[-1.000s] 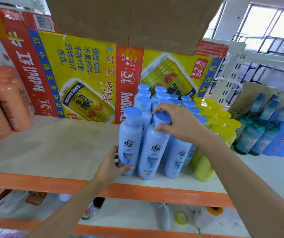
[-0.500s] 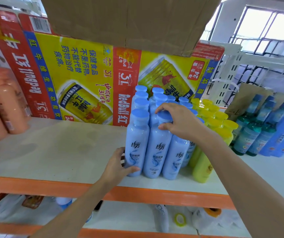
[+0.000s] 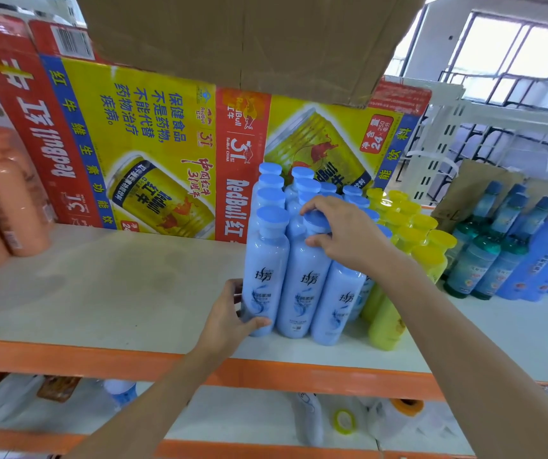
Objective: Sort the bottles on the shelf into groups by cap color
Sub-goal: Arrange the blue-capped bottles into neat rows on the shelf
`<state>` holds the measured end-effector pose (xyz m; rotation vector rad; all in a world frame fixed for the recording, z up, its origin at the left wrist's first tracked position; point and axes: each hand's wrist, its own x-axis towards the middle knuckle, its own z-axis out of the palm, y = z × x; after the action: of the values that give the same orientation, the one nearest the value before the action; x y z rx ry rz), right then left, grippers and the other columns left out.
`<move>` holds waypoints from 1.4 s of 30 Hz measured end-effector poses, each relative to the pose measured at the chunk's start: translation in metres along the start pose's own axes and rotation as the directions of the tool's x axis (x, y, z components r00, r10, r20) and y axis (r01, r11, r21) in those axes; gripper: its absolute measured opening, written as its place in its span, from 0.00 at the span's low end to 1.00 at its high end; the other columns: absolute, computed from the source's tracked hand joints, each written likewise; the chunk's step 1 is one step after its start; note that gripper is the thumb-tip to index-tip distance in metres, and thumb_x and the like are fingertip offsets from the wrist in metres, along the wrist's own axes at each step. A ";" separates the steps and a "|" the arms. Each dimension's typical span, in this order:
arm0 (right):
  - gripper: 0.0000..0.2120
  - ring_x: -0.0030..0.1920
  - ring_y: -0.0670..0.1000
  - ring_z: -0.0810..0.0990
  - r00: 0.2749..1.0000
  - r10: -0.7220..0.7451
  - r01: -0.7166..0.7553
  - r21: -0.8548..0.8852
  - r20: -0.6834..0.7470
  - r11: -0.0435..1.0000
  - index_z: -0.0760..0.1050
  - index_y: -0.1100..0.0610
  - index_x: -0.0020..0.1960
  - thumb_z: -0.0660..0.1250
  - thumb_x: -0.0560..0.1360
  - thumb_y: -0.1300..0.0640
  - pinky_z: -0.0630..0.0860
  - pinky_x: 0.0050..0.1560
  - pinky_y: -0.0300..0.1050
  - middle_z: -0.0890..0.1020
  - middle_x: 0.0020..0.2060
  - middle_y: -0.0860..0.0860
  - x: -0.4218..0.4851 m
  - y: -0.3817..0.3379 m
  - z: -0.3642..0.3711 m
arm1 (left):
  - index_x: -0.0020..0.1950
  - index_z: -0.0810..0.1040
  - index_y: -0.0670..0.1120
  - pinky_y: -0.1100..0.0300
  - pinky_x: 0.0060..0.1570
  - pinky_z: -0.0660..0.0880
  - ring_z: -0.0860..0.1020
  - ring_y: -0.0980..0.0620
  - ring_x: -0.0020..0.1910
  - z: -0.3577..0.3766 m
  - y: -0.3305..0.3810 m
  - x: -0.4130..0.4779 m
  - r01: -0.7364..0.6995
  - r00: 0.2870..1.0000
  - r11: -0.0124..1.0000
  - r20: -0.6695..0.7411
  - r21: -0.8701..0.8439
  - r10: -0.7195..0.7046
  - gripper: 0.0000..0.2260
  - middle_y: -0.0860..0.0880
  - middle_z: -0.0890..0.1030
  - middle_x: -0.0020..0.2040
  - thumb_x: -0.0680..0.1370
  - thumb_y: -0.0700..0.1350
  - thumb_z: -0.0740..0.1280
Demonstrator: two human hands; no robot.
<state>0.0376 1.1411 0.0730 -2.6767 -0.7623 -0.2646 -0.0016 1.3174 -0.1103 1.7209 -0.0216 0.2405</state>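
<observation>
Several light-blue bottles with blue caps stand packed together at the middle of the shelf (image 3: pixel 107 293). My left hand (image 3: pixel 229 314) grips the base of the front-left blue bottle (image 3: pixel 266 260). My right hand (image 3: pixel 345 233) holds the cap and neck of the blue bottle (image 3: pixel 305 279) beside it. Yellow-capped yellow bottles (image 3: pixel 428 253) stand right of the blue group, touching it. Orange bottles (image 3: pixel 8 200) stand at the far left. Blue-capped green and blue bottles (image 3: pixel 497 246) stand at the far right.
A flattened Red Bull carton (image 3: pixel 140 144) lines the back of the shelf. A brown cardboard flap (image 3: pixel 249 38) hangs overhead. The orange shelf edge (image 3: pixel 100 357) runs along the front. A lower shelf holds a white bottle (image 3: pixel 309 422) and tape rolls (image 3: pixel 345 422).
The front-left blue bottle has slid right and now stands tight against its neighbour, with my left hand following its base. My right hand stays on the neighbouring bottle's cap.
</observation>
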 end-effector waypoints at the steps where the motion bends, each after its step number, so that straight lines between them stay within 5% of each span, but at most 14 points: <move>1: 0.18 0.53 0.54 0.75 1.000 0.000 0.000 -0.010 -0.001 1.000 0.69 0.52 0.61 0.69 0.73 0.56 0.71 0.55 0.51 0.73 0.59 0.50 0.000 -0.001 0.001 | 0.53 0.67 0.55 0.65 0.46 0.77 0.76 0.57 0.55 0.001 0.001 0.000 -0.006 1.000 1.000 -0.001 0.005 0.006 0.26 0.54 0.76 0.54 0.65 0.37 0.76; 5: 0.18 0.48 0.53 0.75 1.000 0.001 -0.001 -0.030 0.001 1.000 0.69 0.52 0.61 0.68 0.73 0.56 0.71 0.53 0.51 0.73 0.59 0.51 0.000 -0.001 0.001 | 0.55 0.66 0.55 0.65 0.46 0.77 0.76 0.57 0.55 0.002 0.001 -0.002 -0.014 1.000 1.000 -0.003 0.011 0.014 0.26 0.55 0.75 0.54 0.66 0.38 0.76; 14: 0.20 0.56 0.54 0.73 0.999 -0.042 0.042 0.022 0.028 0.999 0.69 0.53 0.63 0.68 0.73 0.55 0.72 0.57 0.54 0.72 0.60 0.52 -0.003 0.001 -0.002 | 0.60 0.65 0.52 0.68 0.41 0.77 0.76 0.56 0.54 0.003 0.000 -0.004 0.008 1.000 0.995 0.004 0.103 -0.009 0.27 0.55 0.76 0.54 0.68 0.41 0.75; 18: 0.25 0.63 0.54 0.69 0.997 -0.068 0.062 -0.169 -0.026 0.984 0.64 0.51 0.69 0.66 0.74 0.50 0.69 0.55 0.46 0.67 0.64 0.50 -0.010 -0.003 -0.004 | 0.67 0.65 0.48 0.58 0.59 0.72 0.71 0.54 0.63 -0.008 0.004 -0.003 0.003 0.999 0.973 0.035 0.233 -0.011 0.33 0.54 0.72 0.62 0.66 0.46 0.76; 21: 0.27 0.67 0.53 0.65 0.983 -0.143 0.114 -0.226 -0.117 0.967 0.62 0.50 0.71 0.64 0.75 0.47 0.65 0.61 0.46 0.66 0.67 0.50 -0.016 -0.013 -0.004 | 0.70 0.62 0.46 0.62 0.62 0.64 0.67 0.56 0.64 -0.030 0.022 -0.006 -0.099 0.995 0.902 0.023 0.421 0.098 0.33 0.54 0.67 0.65 0.70 0.50 0.73; 27: 0.29 0.68 0.51 0.66 0.957 -0.264 0.264 -0.015 -0.123 0.964 0.60 0.50 0.72 0.64 0.74 0.45 0.62 0.67 0.46 0.69 0.67 0.50 -0.004 -0.044 0.023 | 0.69 0.65 0.46 0.70 0.57 0.60 0.69 0.53 0.65 -0.101 0.057 -0.016 -0.185 0.967 0.746 -0.016 0.640 0.254 0.29 0.51 0.68 0.68 0.73 0.58 0.66; 29: 0.30 0.67 0.51 0.67 0.940 -0.306 0.309 -0.003 -0.151 0.951 0.63 0.51 0.71 0.61 0.72 0.43 0.61 0.66 0.44 0.71 0.66 0.51 0.004 -0.055 0.034 | 0.68 0.66 0.46 0.66 0.60 0.62 0.69 0.52 0.65 -0.126 0.066 -0.022 -0.176 0.957 0.711 -0.050 0.681 0.285 0.33 0.50 0.69 0.68 0.70 0.65 0.59; 34: 0.30 0.62 0.56 0.73 0.908 -0.400 0.394 -0.071 -0.127 0.917 0.68 0.53 0.68 0.56 0.70 0.41 0.59 0.62 0.42 0.76 0.61 0.53 0.030 -0.088 0.059 | 0.66 0.69 0.45 0.47 0.59 0.70 0.73 0.45 0.61 -0.188 0.080 -0.038 -0.092 0.923 0.573 -0.146 0.814 0.356 0.30 0.48 0.72 0.64 0.70 0.63 0.56; 42: 0.31 0.64 0.58 0.72 0.872 -0.481 0.479 -0.040 -0.093 0.877 0.67 0.51 0.69 0.54 0.69 0.38 0.67 0.64 0.56 0.74 0.63 0.54 0.067 -0.156 0.087 | 0.63 0.62 0.54 0.42 0.53 0.73 0.74 0.39 0.59 -0.279 0.092 -0.062 0.071 0.899 0.420 -0.240 0.905 0.367 0.22 0.45 0.73 0.63 0.71 0.59 0.55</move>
<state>0.0169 1.3296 0.0536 -2.4212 -1.3924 -0.5242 -0.1172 1.5680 0.0085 2.7436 0.3299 0.8943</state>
